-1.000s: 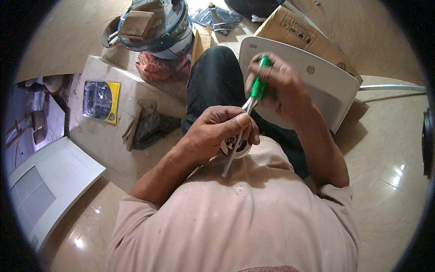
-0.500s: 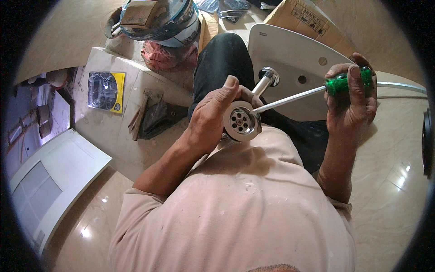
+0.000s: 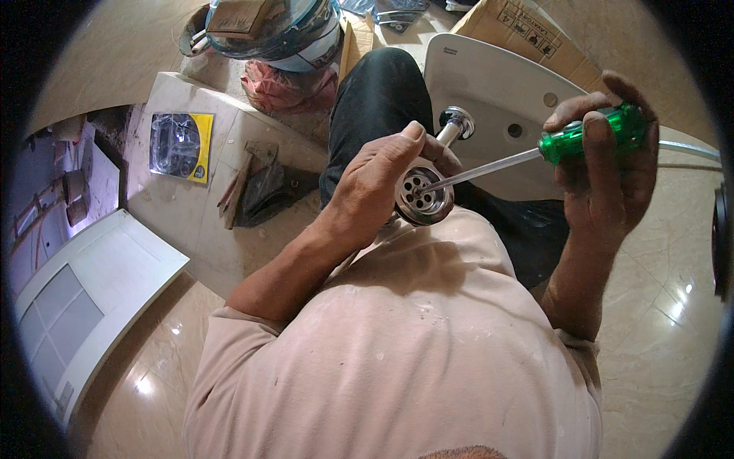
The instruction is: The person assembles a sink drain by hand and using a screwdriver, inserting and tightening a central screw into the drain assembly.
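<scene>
My left hand point(image 3: 372, 180) is closed around a round chrome sink strainer point(image 3: 436, 212), its holed face turned up near my chest. Some of its body is hidden by my fingers. In my right hand point(image 3: 606, 187) is a screwdriver point(image 3: 489, 167) with a clear green handle, gripped between thumb and fingers. Its long shaft slants down to the left, and the tip meets the middle of the strainer's holed face. Just beyond my left fingers, a chrome pipe point(image 3: 451, 131) with a round flange points toward the washbasin point(image 3: 489, 84).
The washbasin lies beyond my right leg, beside a cardboard box point(image 3: 527, 34). To the left are a blister pack point(image 3: 180, 147), a dark pouch point(image 3: 267, 197) and a white panelled door point(image 3: 115, 264). A dirty bucket point(image 3: 306, 55) stands by a red bag point(image 3: 287, 92).
The screwdriver tip has moved from the strainer's rim to its centre. Both hands have shifted a little to the right, and the strainer's face is tilted differently.
</scene>
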Tool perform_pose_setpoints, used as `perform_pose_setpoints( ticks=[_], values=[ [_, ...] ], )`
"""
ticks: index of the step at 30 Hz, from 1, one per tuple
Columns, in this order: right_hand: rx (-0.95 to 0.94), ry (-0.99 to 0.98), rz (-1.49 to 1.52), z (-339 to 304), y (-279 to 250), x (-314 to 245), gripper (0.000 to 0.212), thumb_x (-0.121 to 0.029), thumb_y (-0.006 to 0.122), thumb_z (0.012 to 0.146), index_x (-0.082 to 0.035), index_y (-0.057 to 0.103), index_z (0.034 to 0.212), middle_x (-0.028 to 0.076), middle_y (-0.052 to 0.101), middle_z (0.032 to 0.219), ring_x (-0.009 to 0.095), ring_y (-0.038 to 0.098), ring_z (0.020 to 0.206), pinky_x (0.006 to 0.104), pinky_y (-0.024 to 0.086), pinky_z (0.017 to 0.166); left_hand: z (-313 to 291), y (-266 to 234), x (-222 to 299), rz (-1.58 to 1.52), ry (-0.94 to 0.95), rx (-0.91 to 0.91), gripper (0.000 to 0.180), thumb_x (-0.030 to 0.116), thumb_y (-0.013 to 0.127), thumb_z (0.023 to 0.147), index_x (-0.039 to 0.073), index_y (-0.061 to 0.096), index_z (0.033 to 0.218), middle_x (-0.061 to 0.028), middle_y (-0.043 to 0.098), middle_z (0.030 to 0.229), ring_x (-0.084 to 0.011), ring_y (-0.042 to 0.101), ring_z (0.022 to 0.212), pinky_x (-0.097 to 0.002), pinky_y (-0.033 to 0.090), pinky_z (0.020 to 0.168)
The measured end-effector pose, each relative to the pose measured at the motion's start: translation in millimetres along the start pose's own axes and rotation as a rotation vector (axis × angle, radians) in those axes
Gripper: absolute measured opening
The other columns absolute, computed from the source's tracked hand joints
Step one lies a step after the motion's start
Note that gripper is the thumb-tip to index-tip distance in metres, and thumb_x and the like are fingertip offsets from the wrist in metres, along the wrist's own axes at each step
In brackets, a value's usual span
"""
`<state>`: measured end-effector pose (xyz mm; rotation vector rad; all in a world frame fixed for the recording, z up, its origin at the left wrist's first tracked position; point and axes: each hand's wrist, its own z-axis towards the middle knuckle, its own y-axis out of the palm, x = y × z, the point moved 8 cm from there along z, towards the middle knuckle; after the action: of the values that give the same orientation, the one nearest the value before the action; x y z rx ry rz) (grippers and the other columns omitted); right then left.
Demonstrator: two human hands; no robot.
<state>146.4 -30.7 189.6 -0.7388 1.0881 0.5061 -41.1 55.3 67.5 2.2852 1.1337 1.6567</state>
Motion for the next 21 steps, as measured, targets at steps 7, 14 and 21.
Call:
perform_pose_setpoints(
  ticks=[7, 14, 21],
  values=[
    [-0.239, -0.315, -0.092, 20, 37, -69, 0.046, -0.013, 0.056, 0.105, 0.003, 0.043, 0.146, 0.019, 0.071, 0.100, 0.024, 0.072, 0.087, 0.0366, 0.061, 0.078, 9, 1, 9, 0.019, 0.009, 0.128, 0.060, 0.044, 0.038, 0.110, -0.003, 0.074, 0.103, -0.0133, 0.073, 0.091, -0.0162, 0.070, 0.083, -0.0301, 0.056, 0.081],
    [-0.349, -0.205, 0.650, 35, 69, -57, 0.046, -0.016, 0.056, 0.106, 0.002, 0.045, 0.147, 0.024, 0.071, 0.112, 0.028, 0.073, 0.094, 0.0405, 0.061, 0.081, 11, -14, 4, -0.001, -0.103, 0.187, 0.060, 0.048, 0.042, 0.107, -0.001, 0.074, 0.097, -0.0120, 0.072, 0.085, -0.0164, 0.068, 0.071, -0.0277, 0.056, 0.067],
    [-0.192, -0.117, 0.917, 49, 88, -59, 0.044, -0.026, 0.075, 0.097, -0.002, 0.054, 0.128, 0.009, 0.065, 0.096, 0.013, 0.063, 0.075, 0.0285, 0.056, 0.072, 21, -20, -7, -0.111, -0.086, 0.228, 0.060, 0.052, 0.043, 0.106, 0.000, 0.073, 0.098, -0.0124, 0.072, 0.080, -0.0181, 0.067, 0.060, -0.0286, 0.052, 0.052]
  ],
)
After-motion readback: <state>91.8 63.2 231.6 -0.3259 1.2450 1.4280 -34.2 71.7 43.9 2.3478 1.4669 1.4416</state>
